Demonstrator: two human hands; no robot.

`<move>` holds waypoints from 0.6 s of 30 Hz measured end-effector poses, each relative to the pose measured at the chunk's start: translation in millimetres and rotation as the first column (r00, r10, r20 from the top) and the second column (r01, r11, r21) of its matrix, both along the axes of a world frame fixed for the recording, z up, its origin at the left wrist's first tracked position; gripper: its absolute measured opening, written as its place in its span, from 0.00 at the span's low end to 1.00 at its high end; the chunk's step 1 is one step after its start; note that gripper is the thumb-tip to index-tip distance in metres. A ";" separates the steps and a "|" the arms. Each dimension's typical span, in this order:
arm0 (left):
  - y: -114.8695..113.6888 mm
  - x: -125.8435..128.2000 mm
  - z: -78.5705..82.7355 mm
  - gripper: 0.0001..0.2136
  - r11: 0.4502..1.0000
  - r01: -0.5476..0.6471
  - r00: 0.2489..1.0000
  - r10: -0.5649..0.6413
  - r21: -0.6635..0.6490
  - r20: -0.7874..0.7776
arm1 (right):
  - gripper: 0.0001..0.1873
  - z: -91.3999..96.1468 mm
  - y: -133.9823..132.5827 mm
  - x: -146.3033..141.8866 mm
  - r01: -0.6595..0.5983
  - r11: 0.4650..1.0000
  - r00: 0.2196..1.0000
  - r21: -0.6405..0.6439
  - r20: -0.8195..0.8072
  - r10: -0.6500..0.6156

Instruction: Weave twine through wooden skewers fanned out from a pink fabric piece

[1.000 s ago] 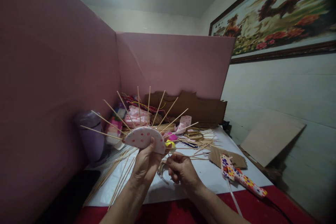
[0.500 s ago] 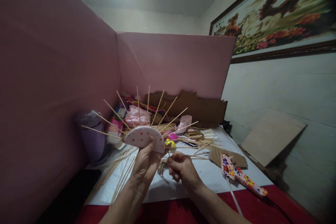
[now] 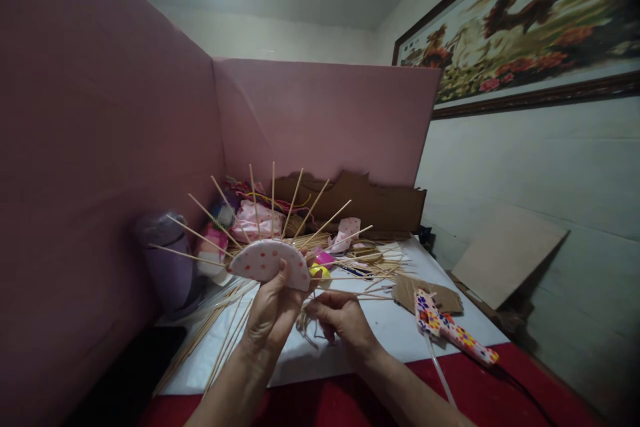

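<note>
My left hand (image 3: pixel 277 307) grips a half-round piece covered in white cloth with red dots (image 3: pixel 263 261), thumb on its front face. Thin wooden sticks (image 3: pixel 294 203) fan out from its curved edge, up and to both sides. Just below the right end of this piece, my right hand (image 3: pixel 347 321) is closed in a pinch on a thin strand of twine. More loose twine (image 3: pixel 304 328) hangs beneath, between the two hands. My left fingertips are mostly hidden behind the dotted piece.
A flowered glue gun (image 3: pixel 453 330) lies at right, by a cardboard scrap (image 3: pixel 404 290). Loose sticks (image 3: pixel 227 347) lie on the white sheet (image 3: pixel 380 347) at left. A purple bin (image 3: pixel 173 277) stands at far left. Dotted cloth (image 3: pixel 257 219) and torn cardboard (image 3: pixel 385 207) are at the back.
The whole view has shifted slightly, so things sit a little further left. My right hand has moved a little closer to the dotted piece. My left hand keeps its hold.
</note>
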State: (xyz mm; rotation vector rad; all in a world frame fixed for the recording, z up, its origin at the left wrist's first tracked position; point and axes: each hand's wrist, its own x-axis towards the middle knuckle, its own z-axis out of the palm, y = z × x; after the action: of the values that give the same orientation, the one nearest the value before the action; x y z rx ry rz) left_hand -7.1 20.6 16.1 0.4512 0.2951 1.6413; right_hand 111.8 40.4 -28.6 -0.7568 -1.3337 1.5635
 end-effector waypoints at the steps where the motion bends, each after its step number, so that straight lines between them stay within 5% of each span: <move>1: -0.2 0.0 0.5 0.16 1.000 -0.003 1.000 0.003 0.005 -0.001 | 0.16 0.5 -0.7 -0.4 0.001 1.000 1.000 0.001 -0.012 -0.001; 18: -4.2 13.9 -4.6 0.14 0.998 -0.028 0.996 0.024 -0.058 -0.081 | 0.22 7.6 -5.2 -1.8 0.016 0.996 0.949 -0.089 -0.313 -0.044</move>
State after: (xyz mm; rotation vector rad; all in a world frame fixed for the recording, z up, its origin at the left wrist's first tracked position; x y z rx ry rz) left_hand 6.8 16.4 11.5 0.4707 0.4102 1.6376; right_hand 109.9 35.2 -21.0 -0.5468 -1.0219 1.6465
